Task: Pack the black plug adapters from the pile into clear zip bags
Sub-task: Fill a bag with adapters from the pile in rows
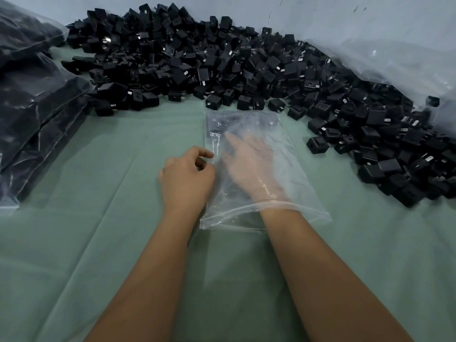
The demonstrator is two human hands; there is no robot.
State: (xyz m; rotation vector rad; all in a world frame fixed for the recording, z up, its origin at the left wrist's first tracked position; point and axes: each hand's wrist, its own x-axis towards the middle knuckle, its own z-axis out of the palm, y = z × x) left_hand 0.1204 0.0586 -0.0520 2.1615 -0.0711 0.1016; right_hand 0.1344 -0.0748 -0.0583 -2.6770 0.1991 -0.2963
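A clear zip bag point(278, 134) lies flat on the green cloth in the middle, its open mouth toward me. My right hand point(249, 164) is inside the bag up to the wrist, fingers stretched flat toward the far end. My left hand point(185, 176) pinches the bag's left edge between thumb and forefinger. A large pile of black plug adapters point(222, 62) spreads across the back and down the right side point(399, 144). No adapter shows clearly inside the bag.
Filled clear bags of black adapters point(37, 114) are stacked at the left. A big loose clear plastic sheet point(394, 58) lies at the back right against the pale wall. Green cloth point(98, 218) covers the table in front.
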